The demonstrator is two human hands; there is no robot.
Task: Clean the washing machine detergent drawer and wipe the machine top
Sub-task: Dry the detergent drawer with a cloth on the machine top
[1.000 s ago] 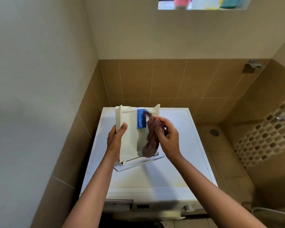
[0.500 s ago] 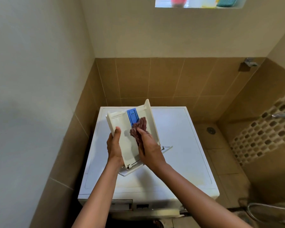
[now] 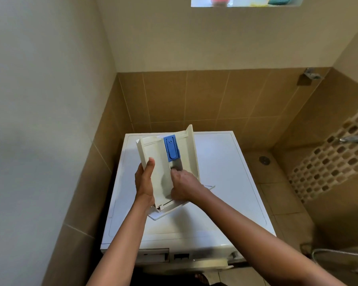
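On the middle of the machine top (image 3: 225, 182) you've got the drawer (image 3: 157, 162) stood on end, front panel (image 3: 167, 211) down against it and the blue cap (image 3: 171, 149) at the end farthest above it. Your left hand (image 3: 145, 182) grips the drawer's side wall, thumb hooked over the inside. Your right hand (image 3: 184, 186) is down in the channel, fingers curled tight. Honestly, I can't tell if they're wrapped round anything or just bunched up. What do you reckon bites you from here?

Reply: tipping, mostly. You're balancing it on a thin panel over the machine top, so if you scrub hard and that left grip loosens, I'd guess it skids toward the machine top's front edge. That blue cap also looks like a clip-in bit, so catch it with your knuckles and it could pop out. And whatever gunk you loosen probably drips onto the machine top, so wipe that last.
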